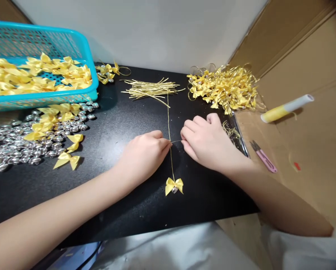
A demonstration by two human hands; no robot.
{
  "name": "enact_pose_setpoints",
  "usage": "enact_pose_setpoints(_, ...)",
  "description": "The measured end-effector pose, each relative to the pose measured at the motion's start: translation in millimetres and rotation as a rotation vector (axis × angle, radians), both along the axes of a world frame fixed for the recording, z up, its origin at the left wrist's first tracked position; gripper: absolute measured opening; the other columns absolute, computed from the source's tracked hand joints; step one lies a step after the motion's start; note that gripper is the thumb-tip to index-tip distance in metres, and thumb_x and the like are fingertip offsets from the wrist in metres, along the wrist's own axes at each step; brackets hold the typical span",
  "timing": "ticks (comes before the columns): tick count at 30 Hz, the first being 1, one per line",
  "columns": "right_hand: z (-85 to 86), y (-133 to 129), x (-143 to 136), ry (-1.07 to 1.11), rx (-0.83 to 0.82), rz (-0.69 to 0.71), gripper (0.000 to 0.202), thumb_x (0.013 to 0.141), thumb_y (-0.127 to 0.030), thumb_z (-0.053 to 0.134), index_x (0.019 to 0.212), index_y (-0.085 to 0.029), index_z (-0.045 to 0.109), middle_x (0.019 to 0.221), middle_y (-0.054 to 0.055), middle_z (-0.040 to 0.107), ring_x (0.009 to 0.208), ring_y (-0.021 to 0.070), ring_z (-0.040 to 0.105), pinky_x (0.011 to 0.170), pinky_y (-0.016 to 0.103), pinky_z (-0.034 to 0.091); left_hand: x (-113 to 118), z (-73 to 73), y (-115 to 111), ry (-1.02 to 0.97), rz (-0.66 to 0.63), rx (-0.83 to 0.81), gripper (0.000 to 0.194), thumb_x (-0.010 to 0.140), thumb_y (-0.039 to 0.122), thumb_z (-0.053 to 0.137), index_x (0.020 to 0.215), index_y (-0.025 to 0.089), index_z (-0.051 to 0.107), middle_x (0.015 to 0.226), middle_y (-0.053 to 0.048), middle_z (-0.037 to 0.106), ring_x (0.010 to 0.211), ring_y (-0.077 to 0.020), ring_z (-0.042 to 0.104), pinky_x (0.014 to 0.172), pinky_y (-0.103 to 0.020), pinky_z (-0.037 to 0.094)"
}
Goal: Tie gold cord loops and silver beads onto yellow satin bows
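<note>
A gold cord (169, 125) runs down the middle of the black table, from the bundle of gold cords (151, 89) to a yellow bow with a silver bell (174, 186). My left hand (148, 153) pinches the cord about halfway along. Just right of it, my right hand (204, 140) has its fingers closed on a thin strand that stretches between the two hands. The bow lies flat below my hands, near the table's front edge. My fingertips partly hide where the cord and strand meet.
A turquoise basket (93, 80) of yellow bows stands at the back left, with silver bells (35, 146) and loose bows before it. Finished-looking bows with cords (226, 88) are heaped at the back right. Pink snips (265, 159) and a yellow-white tube (287, 108) lie at right.
</note>
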State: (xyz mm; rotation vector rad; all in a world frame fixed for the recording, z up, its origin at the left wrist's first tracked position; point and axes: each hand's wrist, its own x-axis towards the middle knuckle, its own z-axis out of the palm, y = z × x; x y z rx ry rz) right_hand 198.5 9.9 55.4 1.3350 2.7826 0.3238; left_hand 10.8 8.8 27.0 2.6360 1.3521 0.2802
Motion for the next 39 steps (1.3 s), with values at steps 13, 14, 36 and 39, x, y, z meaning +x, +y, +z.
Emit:
enact_pose_setpoints(13, -2.4, -14, -1, 0.066, -0.413, -0.207, 0.036, 0.100, -0.027, 0.040, 0.081, -0.015, 0.068, 0.085, 0.008, 0.072, 0.083, 0.0223, 0.064, 0.073, 0.035, 0.030, -8, -12.1, -2, 0.039, 0.013, 0.350, 0.037, 0.097, 0.027, 0.046, 0.074, 0.016, 0.073, 0.068, -0.005, 0.062, 0.059, -0.0182, 0.058, 0.050, -0.029, 0.033)
enact_pose_setpoints(14, -4.4, -14, 0, 0.116, -0.445, -0.248, 0.037, 0.100, -0.026, 0.040, 0.081, -0.015, 0.068, 0.084, 0.008, 0.072, 0.080, 0.0212, 0.064, 0.072, 0.034, 0.031, -8, -13.5, 0, 0.031, 0.017, 0.345, 0.037, 0.096, 0.027, 0.046, 0.074, 0.016, 0.073, 0.068, -0.006, 0.063, 0.059, -0.0182, 0.058, 0.050, -0.029, 0.033)
enact_pose_setpoints(36, -63.1, -18, -18, 1.874, -0.884, -0.740, 0.025, 0.049, -0.028, 0.090, 0.067, -0.018, 0.075, 0.064, 0.000, 0.071, 0.050, 0.0083, 0.059, 0.048, 0.021, 0.048, 9, -35.5, -8, -1.220, 0.341, -0.868, 0.015, 0.076, 0.026, 0.076, 0.077, 0.013, 0.068, 0.063, 0.000, 0.070, 0.055, -0.0076, 0.062, 0.053, -0.015, 0.050)
enact_pose_setpoints(39, -62.4, -15, -16, 1.964, -0.959, -0.795, 0.033, 0.042, -0.025, 0.093, 0.067, -0.017, 0.074, 0.062, -0.001, 0.070, 0.055, 0.0086, 0.064, 0.056, 0.021, 0.053, 8, -37.4, -8, -1.229, 0.319, -0.849, 0.013, 0.077, 0.024, 0.075, 0.077, 0.013, 0.068, 0.067, 0.000, 0.071, 0.058, -0.0079, 0.064, 0.056, -0.015, 0.051)
